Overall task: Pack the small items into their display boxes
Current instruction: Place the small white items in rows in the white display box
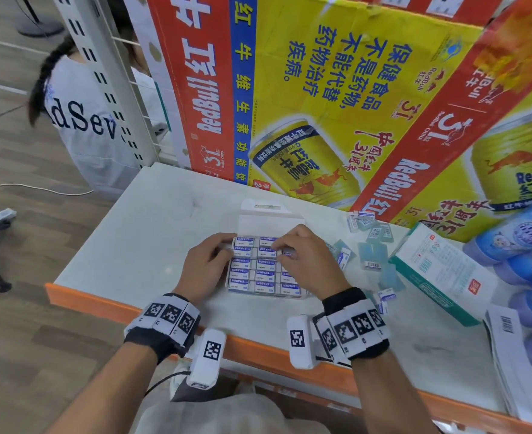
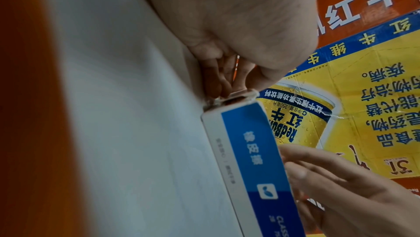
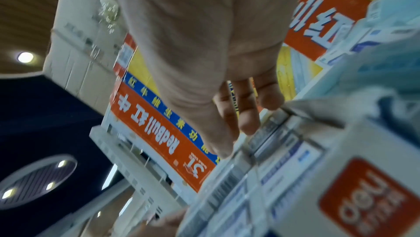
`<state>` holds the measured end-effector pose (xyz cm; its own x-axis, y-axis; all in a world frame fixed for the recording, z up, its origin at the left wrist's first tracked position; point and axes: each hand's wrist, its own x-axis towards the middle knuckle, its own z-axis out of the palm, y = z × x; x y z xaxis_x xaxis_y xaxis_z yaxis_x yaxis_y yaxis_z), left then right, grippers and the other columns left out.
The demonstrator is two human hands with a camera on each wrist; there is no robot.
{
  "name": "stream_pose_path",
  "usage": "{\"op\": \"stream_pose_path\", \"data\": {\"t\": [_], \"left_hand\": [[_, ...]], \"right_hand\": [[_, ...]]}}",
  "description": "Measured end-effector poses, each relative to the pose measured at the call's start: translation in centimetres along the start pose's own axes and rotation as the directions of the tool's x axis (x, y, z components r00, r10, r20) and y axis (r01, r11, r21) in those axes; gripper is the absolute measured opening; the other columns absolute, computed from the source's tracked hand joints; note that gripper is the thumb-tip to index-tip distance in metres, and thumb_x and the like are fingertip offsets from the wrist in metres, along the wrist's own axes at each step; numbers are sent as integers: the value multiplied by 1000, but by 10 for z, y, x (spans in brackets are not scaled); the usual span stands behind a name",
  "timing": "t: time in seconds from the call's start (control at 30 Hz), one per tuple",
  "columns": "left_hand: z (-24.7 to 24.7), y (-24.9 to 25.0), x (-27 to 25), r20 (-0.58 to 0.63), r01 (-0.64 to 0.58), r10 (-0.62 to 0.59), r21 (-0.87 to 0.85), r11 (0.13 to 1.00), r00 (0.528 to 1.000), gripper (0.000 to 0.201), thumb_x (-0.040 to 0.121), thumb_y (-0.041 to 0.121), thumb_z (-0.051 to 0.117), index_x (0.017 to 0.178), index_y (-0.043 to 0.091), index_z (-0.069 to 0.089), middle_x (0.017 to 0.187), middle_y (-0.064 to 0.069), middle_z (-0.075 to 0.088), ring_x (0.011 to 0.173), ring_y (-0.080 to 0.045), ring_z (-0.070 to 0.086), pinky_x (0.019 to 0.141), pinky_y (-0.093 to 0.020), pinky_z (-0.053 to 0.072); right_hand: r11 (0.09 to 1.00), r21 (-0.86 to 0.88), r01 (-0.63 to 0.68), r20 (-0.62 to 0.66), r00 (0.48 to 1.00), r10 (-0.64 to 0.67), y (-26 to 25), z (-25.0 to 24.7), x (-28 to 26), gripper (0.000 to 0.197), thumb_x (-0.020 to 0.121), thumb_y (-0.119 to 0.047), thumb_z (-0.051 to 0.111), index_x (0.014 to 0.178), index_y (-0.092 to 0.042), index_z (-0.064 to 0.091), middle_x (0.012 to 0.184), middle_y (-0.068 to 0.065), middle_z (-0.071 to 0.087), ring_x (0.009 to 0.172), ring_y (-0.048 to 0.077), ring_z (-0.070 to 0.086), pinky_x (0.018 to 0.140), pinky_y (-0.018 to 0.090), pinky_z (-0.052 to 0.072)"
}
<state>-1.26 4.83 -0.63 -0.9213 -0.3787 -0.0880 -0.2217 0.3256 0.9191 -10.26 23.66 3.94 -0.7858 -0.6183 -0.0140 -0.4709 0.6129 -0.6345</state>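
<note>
A white display box with its lid flap up lies on the pale shelf top, filled with rows of blue-and-white erasers. My left hand grips the box's far left corner, fingers curled at its edge; the box's blue side runs toward the camera. My right hand is over the box's upper right, fingertips curled down onto an eraser in the rows. The hand hides most of that eraser.
Loose erasers and clear wrappers lie scattered right of the box. Beyond them are a teal-and-white carton, blue tubs and flat printed sheets. Red Bull cartons wall the back. A person crouches at the far left.
</note>
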Motion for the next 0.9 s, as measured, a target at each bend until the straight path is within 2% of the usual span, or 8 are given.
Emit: {"op": "stream_pose_path", "data": {"t": [0.1,0.2,0.33,0.47,0.6,0.7,0.77,0.9], "left_hand": [[0,2,-1,5,2,-2,-6,1000,1000,36,78,27,43,107,28,66,96,13,70,92,-9,64,85,-34,51],[0,3,-1,5,6,-6,-7,1000,1000,37,78,28,43,106,29,66,96,13,70,91,-7,64,84,-33,52],[0,3,-1,6,15,-15,-17,1000,1000,40,77,28,43,109,24,66,98,7,70,94,-14,64,86,-39,52],[0,2,-1,4,21,-20,-32,999,1000,40,77,27,43,109,23,66,98,4,70,95,-17,64,86,-44,52],[0,0,0,21,26,-25,-57,998,999,38,77,27,44,108,25,66,97,6,71,95,-12,64,88,-37,50],[-1,0,0,37,30,-27,-77,997,999,39,76,26,44,108,25,66,98,5,71,96,-14,64,89,-37,49],[-2,-1,0,44,30,-27,-85,996,999,39,76,26,44,108,25,66,100,4,71,97,-17,63,90,-38,49],[-2,-1,0,51,47,-42,-102,994,998,40,76,25,44,110,25,66,96,1,71,96,-20,64,91,-42,49]], "right_hand": [[992,121,-17,-130,991,33,10,-13,-8,13,86,-12,62,95,-17,69,91,-7,53,79,-4,54,75,9,42],[987,138,-82,-247,962,114,28,-32,-20,11,87,-13,61,87,-22,68,87,-11,55,74,-10,54,68,1,39],[966,95,-239,-369,893,257,60,-53,-38,13,87,-11,58,91,-17,69,93,2,64,74,1,55,67,7,38],[926,78,-368,-424,829,365,83,-64,-56,20,87,-9,53,100,-16,68,100,5,64,73,0,52,68,13,33],[903,10,-430,-298,861,413,93,-65,-61,32,84,-4,57,113,-12,64,112,8,59,92,15,52,79,14,31],[895,-52,-443,-250,873,418,94,-61,-59,37,79,1,57,112,-13,66,116,11,58,105,27,53,96,32,40],[890,-71,-451,-246,872,422,95,-59,-59,38,77,5,55,107,-14,68,113,11,59,105,30,52,96,41,42],[877,-82,-473,-270,858,437,98,-58,-54,26,80,2,55,94,-15,68,101,9,59,99,30,53,90,40,43]]}}
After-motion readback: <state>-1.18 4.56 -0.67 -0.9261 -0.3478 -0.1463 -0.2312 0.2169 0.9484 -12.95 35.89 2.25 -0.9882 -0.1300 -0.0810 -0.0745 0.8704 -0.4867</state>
